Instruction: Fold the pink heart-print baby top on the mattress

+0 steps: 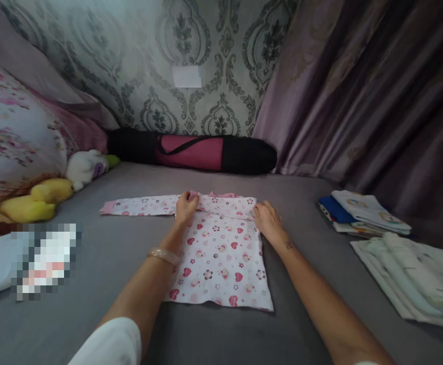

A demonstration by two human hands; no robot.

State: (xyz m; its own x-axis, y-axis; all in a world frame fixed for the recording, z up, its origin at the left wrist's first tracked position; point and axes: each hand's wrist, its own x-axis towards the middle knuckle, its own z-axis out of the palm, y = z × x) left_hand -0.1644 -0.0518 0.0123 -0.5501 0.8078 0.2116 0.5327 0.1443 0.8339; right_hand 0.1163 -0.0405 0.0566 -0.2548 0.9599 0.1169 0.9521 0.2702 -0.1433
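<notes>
While both hands work at its upper part, a printed shirt (221, 263) lies flat in the middle of the grey bed (103, 268), directly ahead of the person, its collar (227, 195) towards the far edge and its hem towards the near side. The body's long axis runs from far to near. One sleeve (145, 206) reaches straight out at right angles to it, its pink cuff (108, 208) pointing to the left edge of the bed; what looks like the other sleeve crosses the chest between the hands.

The left hand (186, 209) is where the outstretched sleeve meets the body, so it is much the nearer to that sleeve; its fingers are curled together and seem to pinch pink cloth. The right hand (269, 221) is at the shirt's right side, near the shoulder, fingers bent; whether they grip the cloth or merely press on it, I cannot tell.

Two piles of folded clothes (377, 213) lie towards the bed's right edge, well apart from the shirt. A long bag (191, 153) lies along the far edge.
</notes>
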